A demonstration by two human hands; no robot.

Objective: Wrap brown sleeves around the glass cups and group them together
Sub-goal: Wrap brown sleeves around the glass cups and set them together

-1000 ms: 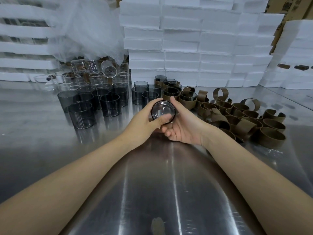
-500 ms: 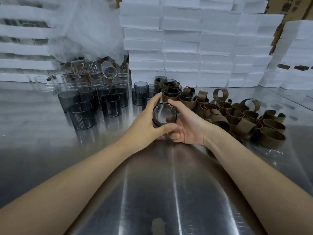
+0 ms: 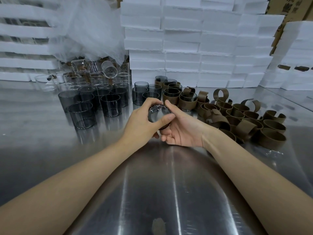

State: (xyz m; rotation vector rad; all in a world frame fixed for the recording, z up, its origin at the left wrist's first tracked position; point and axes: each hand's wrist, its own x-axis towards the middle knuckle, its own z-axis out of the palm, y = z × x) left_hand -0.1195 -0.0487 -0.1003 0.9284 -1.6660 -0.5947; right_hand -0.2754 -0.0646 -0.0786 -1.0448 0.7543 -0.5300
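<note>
A smoky glass cup (image 3: 159,114) lies tipped on its side, base facing near, brown sleeve (image 3: 164,127) around it.

Your left hand (image 3: 139,123) and right hand (image 3: 183,132) are bare, and both forearms (image 3: 81,180) are uncovered down to the frame's lower edge.

Single head-worn view, wide-angle. Looks forward and down along both forearms onto steel table (image 3: 42,141). Sits close over left hand (image 3: 140,122) and right hand (image 3: 183,133), clasped round glass cup (image 3: 159,114) at frame centre. Takes in sleeve pile (image 3: 254,122) at right, bare cups (image 3: 83,114) at left, foam blocks (image 3: 183,39) across the far top. Bows straight edges near borders.
</note>
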